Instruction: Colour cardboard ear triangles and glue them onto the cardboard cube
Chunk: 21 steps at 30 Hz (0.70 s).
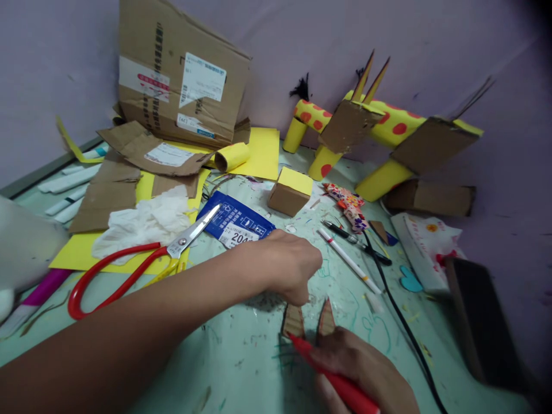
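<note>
My left hand reaches across from the left with its fingers curled down onto the upper end of a small cardboard piece. The fingertips are mostly hidden under the hand. In my right hand is a red marker, its tip touching the lower edge of that piece. A second, pointed cardboard piece with reddish edges lies just right of it, its lower end behind my right hand. Large red-handled scissors lie open left of my left forearm, their blade over a blue packet.
Yellow, red-spotted cardboard animal figures stand along the wall. A cardboard box leans at back left above yellow sheets and crumpled tissue. Pens, a black cable and a dark phone-like object lie to the right.
</note>
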Each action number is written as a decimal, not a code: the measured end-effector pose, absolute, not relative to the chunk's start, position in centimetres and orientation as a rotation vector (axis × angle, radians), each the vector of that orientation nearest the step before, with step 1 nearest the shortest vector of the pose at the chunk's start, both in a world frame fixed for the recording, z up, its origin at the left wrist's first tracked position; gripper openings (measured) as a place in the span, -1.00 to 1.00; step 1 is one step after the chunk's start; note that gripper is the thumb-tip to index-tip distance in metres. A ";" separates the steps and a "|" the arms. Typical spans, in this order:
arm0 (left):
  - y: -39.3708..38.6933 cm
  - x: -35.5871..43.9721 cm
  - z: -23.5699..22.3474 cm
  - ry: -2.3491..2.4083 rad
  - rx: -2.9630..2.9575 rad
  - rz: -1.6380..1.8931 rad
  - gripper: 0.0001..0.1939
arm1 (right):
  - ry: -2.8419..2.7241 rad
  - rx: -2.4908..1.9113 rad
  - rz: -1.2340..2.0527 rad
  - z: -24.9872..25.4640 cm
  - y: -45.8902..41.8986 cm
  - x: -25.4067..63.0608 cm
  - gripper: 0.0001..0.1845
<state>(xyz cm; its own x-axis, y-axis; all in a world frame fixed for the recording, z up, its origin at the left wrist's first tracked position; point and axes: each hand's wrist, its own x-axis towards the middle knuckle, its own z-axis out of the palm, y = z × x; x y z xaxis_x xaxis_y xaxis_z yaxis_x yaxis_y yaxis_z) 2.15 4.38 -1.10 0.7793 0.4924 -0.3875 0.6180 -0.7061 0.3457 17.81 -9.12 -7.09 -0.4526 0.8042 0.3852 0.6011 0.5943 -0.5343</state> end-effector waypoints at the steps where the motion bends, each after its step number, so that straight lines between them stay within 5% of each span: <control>1: 4.4 2.2 -1.0 0.833 2.507 -0.374 -0.68 | -2.153 -1.147 0.399 -7.1 -9.1 17.6 -0.76; 21: 4.3 2.2 -1.2 0.845 2.511 -0.367 -0.70 | -2.040 -1.048 0.261 -9.4 -9.0 16.4 -0.86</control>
